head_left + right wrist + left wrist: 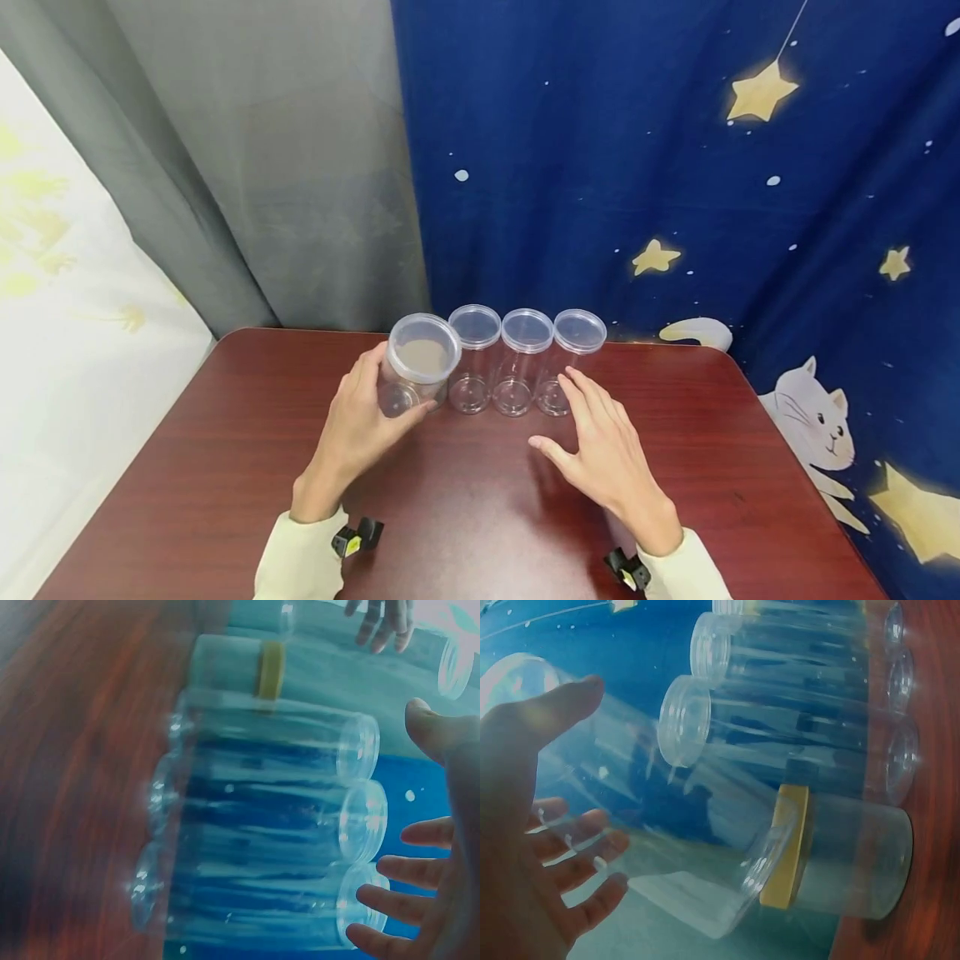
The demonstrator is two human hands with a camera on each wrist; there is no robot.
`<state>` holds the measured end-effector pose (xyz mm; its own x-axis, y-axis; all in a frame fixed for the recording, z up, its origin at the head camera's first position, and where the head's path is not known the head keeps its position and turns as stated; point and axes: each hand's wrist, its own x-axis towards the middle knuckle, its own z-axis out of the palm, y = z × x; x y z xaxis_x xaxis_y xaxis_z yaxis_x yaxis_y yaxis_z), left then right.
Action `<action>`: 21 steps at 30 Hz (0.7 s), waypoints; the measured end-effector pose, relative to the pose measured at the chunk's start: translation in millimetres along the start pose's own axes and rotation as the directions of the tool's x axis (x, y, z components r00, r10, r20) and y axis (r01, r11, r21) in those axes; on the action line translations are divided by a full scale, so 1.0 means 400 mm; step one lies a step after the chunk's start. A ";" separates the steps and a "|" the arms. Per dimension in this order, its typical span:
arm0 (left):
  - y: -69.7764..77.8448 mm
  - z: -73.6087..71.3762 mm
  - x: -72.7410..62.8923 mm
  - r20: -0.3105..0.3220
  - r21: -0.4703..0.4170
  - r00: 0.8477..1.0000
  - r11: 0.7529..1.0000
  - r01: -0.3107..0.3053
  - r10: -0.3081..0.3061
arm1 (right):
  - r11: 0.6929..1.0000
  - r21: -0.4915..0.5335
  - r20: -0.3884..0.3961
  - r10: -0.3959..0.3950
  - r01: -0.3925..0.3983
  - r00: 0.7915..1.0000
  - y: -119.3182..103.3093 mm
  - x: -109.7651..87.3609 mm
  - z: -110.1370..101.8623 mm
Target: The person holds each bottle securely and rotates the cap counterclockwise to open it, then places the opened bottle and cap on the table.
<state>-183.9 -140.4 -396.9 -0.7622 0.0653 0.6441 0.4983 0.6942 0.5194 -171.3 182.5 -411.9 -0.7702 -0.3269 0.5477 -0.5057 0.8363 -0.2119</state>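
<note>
My left hand [358, 427] grips a tall clear plastic jar [645, 795], thumb on one side and fingers round the other. The jar's round lid [423, 379] faces up, and in the left wrist view the jar leans, its base by the yellow lid [786, 847] of a short clear jar [862, 859]. To the right, three tall lidded clear jars stand in a row: a near-left one [476, 367], a middle one [517, 371] and a right one [576, 333]. My right hand [606, 450] holds nothing, its fingers spread, fingertips overlapping the right jar.
The jars stand toward the back of a reddish-brown wooden table [480, 517]. Behind it hang a grey curtain [300, 167] and a blue curtain [555, 167] with stars and a white cat. A camera is strapped at each light sleeve.
</note>
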 end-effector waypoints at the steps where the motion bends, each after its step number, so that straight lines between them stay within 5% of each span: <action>1: 0.005 0.002 0.001 0.015 -0.002 1.000 1.000 -0.017 0.017 | 1.000 0.010 -0.010 -0.008 0.008 1.000 -0.005 0.005 -0.002; 8: 0.034 0.021 0.005 0.149 -0.022 0.978 0.989 -0.147 0.149 | 0.992 0.109 -0.063 -0.055 0.061 0.997 -0.026 0.040 -0.016; 16: 0.052 0.013 -0.003 0.395 -0.117 0.913 0.992 -0.055 0.097 | 0.959 0.242 -0.099 -0.127 0.147 0.987 -0.069 0.055 -0.030; 21: 0.040 0.011 -0.004 0.442 -0.104 0.891 0.992 -0.065 0.105 | 0.953 0.252 -0.090 -0.152 0.170 0.984 -0.090 0.074 -0.031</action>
<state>-176.5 -126.4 -392.0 -0.8093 0.4478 0.3801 0.5873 0.6098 0.5322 -171.3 148.1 -378.0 -0.6463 -0.4089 0.6442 -0.7105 0.6303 -0.3127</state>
